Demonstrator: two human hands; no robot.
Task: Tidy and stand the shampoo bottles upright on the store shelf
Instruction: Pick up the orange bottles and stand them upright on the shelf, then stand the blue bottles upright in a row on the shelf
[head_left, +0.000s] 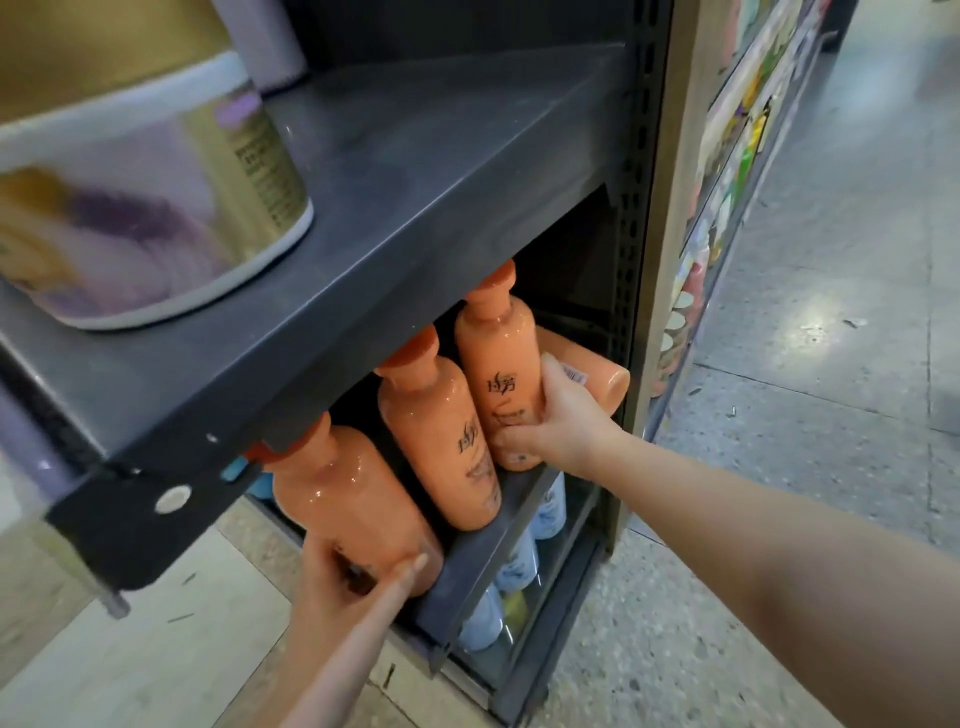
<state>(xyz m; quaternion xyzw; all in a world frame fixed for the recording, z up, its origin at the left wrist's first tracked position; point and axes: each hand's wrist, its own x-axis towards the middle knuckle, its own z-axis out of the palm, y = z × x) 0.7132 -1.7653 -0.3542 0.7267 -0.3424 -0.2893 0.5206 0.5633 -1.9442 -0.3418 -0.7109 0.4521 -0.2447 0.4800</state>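
Now you are mid-straightening: your right hand (558, 434) wraps the far-right orange bottle (498, 374) on the middle shelf (498, 525), your left hand (345, 582) clasps the near bottle (348, 499). Next, square both upright, then lift the fallen bottle (597, 376) behind.

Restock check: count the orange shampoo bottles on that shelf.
4. One at the front in the left hand; one in the middle; one gripped by the right hand; one lying on its side behind. More may be hidden under the shelf above.
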